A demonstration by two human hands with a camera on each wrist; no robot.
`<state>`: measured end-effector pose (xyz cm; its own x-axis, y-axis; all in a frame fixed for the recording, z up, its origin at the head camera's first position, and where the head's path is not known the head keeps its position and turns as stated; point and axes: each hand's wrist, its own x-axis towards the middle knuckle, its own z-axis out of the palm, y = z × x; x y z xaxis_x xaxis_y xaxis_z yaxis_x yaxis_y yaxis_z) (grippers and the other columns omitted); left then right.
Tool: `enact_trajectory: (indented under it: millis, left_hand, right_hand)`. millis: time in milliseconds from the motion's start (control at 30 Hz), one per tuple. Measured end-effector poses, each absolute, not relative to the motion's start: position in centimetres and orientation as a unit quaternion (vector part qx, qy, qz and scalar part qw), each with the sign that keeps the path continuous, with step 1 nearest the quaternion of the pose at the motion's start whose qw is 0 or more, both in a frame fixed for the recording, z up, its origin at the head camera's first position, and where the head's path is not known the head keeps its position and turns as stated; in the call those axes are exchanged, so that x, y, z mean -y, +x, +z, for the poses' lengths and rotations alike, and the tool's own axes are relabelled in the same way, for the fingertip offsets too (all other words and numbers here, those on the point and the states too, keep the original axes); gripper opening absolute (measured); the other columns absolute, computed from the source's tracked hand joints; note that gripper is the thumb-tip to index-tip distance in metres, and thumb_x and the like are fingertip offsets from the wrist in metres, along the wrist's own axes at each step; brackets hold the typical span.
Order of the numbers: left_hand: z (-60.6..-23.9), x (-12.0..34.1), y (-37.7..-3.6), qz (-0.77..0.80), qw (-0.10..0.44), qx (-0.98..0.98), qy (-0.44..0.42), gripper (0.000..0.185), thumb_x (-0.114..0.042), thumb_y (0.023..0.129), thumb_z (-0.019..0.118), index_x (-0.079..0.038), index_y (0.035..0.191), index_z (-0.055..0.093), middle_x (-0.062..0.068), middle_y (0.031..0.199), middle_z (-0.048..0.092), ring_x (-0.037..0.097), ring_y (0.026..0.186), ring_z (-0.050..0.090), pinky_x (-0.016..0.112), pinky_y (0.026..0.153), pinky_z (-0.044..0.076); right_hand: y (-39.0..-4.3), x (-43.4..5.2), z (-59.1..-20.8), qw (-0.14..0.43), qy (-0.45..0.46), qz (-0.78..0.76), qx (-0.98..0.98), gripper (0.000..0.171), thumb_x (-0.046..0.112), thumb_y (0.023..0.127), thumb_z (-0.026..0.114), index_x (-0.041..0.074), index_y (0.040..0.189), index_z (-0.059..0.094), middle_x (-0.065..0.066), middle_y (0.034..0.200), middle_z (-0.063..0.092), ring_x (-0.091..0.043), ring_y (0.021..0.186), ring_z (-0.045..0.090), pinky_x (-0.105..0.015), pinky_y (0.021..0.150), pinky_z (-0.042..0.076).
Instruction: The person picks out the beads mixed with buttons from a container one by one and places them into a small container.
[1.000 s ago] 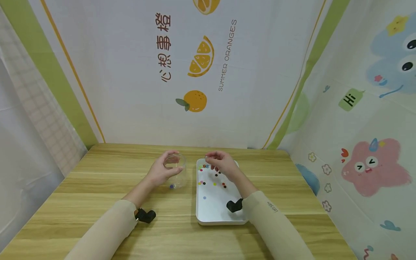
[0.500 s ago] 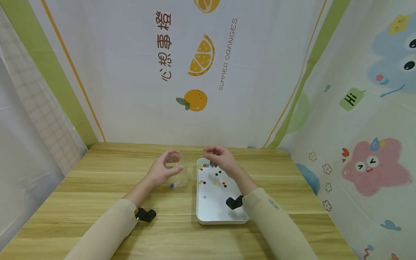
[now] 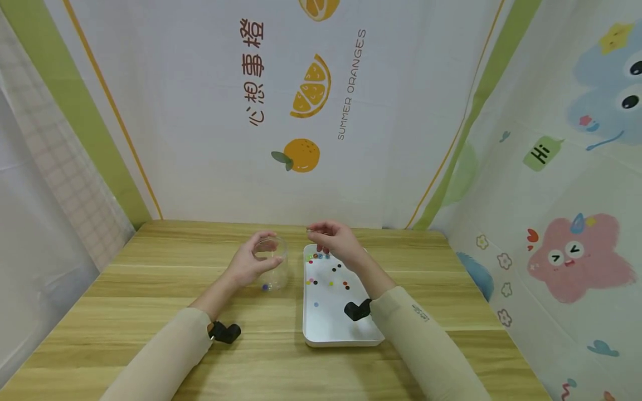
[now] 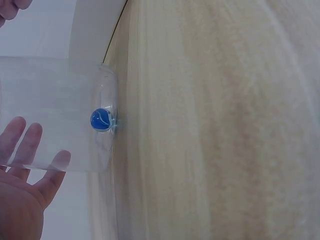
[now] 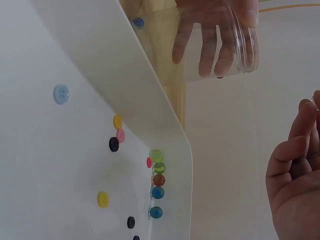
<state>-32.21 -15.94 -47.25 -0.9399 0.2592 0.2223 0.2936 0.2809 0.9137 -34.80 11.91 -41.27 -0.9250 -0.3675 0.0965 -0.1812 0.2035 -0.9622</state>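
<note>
My left hand (image 3: pixel 254 262) grips a clear plastic jar (image 3: pixel 277 273) near its mouth, fingers curled round its side. The jar stands upright on the table left of the tray. At its bottom lies one blue marble (image 4: pixel 101 120) with a white swirl. Above the far edge of the white tray (image 3: pixel 343 328), my right hand (image 3: pixel 338 243) pinches a small clear marble (image 5: pixel 315 101) between thumb and fingertips, mostly hidden by them. Lined along the tray's far wall are several marbles, among them a green one (image 5: pixel 159 168), an orange-red one (image 5: pixel 159 180) and a blue one (image 5: pixel 157 192).
Several buttons lie scattered in the tray, including a light blue button (image 5: pixel 61 94), a yellow button (image 5: pixel 103 199) and a black button (image 5: pixel 114 144). The tray's raised wall (image 5: pixel 165 100) stands between them and the jar. A printed curtain (image 3: pixel 215 184) hangs behind the wooden table (image 3: pixel 271 367).
My right hand has risen slightly and moved left toward the jar with the marble, uncovering more of the marble row. My left hand and the jar have stayed put.
</note>
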Motion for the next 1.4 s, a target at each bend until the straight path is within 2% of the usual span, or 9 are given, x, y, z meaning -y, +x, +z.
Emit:
enact_trajectory:
  millis: [367, 567, 667, 767, 967, 1233, 1400]
  left_hand:
    - [-47.5, 16.2, -32.2, -0.574, 0.018, 0.799, -0.177, 0.066, -0.02, 0.099, 0.08, -0.011, 0.155, 0.048, 0.026, 0.153, 0.06, 0.046, 0.143, 0.058, 0.06, 0.115, 0.056]
    - [-47.5, 16.2, -32.3, -0.577, 0.019, 0.798, -0.175, 0.066, -0.019, 0.098, 0.08, -0.01, 0.155, 0.049, 0.03, 0.154, 0.059, 0.046, 0.143, 0.059, 0.06, 0.115, 0.056]
    - [-47.4, 16.1, -32.2, -0.577, 0.018, 0.798, -0.173, 0.066, -0.019, 0.098, 0.08, -0.01, 0.156, 0.049, 0.03, 0.154, 0.059, 0.045, 0.144, 0.059, 0.06, 0.115, 0.056]
    - [-47.3, 16.1, -32.1, -0.577, 0.016, 0.798, -0.171, 0.067, -0.019, 0.098, 0.08, -0.009, 0.157, 0.048, 0.029, 0.155, 0.059, 0.046, 0.144, 0.058, 0.06, 0.115, 0.056]
    - [-47.5, 16.1, -32.1, -0.578, 0.013, 0.799, -0.169, 0.067, -0.02, 0.099, 0.079, -0.01, 0.157, 0.048, 0.029, 0.156, 0.058, 0.047, 0.146, 0.057, 0.061, 0.114, 0.056]
    - [-47.3, 16.2, -32.1, -0.574, 0.007, 0.801, -0.17, 0.068, -0.024, 0.1, 0.078, -0.01, 0.158, 0.045, 0.027, 0.158, 0.057, 0.046, 0.148, 0.055, 0.061, 0.116, 0.055]
    - [-47.2, 16.3, -31.9, -0.57, 0.001, 0.804, -0.168, 0.073, -0.025, 0.101, 0.078, -0.01, 0.162, 0.041, 0.025, 0.161, 0.054, 0.046, 0.149, 0.054, 0.061, 0.116, 0.054]
  right_hand:
    - [-34.5, -10.0, -40.1, 0.074, -0.21, -0.597, -0.771, 0.033, 0.02, 0.105, 0.074, 0.004, 0.133, 0.073, 0.005, 0.096, 0.071, -0.016, 0.078, 0.064, -0.031, 0.071, 0.052]
    - [-34.4, -8.8, -39.9, 0.078, -0.223, -0.606, -0.76, 0.03, 0.018, 0.104, 0.075, 0.003, 0.131, 0.074, 0.003, 0.095, 0.071, -0.016, 0.074, 0.062, -0.025, 0.063, 0.048]
    - [-34.4, -8.2, -39.8, 0.083, -0.227, -0.605, -0.759, 0.034, 0.017, 0.104, 0.074, 0.001, 0.133, 0.072, -0.002, 0.097, 0.071, -0.016, 0.073, 0.061, -0.025, 0.057, 0.044]
    - [-34.4, -7.6, -39.8, 0.091, -0.231, -0.603, -0.759, 0.037, 0.018, 0.104, 0.074, -0.001, 0.136, 0.07, -0.001, 0.098, 0.071, -0.016, 0.073, 0.061, -0.026, 0.055, 0.04]
    - [-34.7, -6.5, -40.2, 0.094, -0.239, -0.596, -0.761, 0.032, 0.016, 0.104, 0.075, 0.001, 0.132, 0.073, 0.007, 0.098, 0.071, -0.013, 0.074, 0.062, -0.026, 0.062, 0.046]
    - [-34.6, -5.3, -40.4, 0.098, -0.236, -0.589, -0.767, 0.028, 0.016, 0.103, 0.076, 0.003, 0.128, 0.074, 0.005, 0.098, 0.071, -0.013, 0.073, 0.063, -0.023, 0.063, 0.047]
    - [-34.7, -4.8, -40.8, 0.094, -0.241, -0.582, -0.771, 0.025, 0.014, 0.104, 0.075, 0.003, 0.126, 0.074, -0.001, 0.103, 0.074, -0.016, 0.079, 0.065, -0.023, 0.069, 0.055]
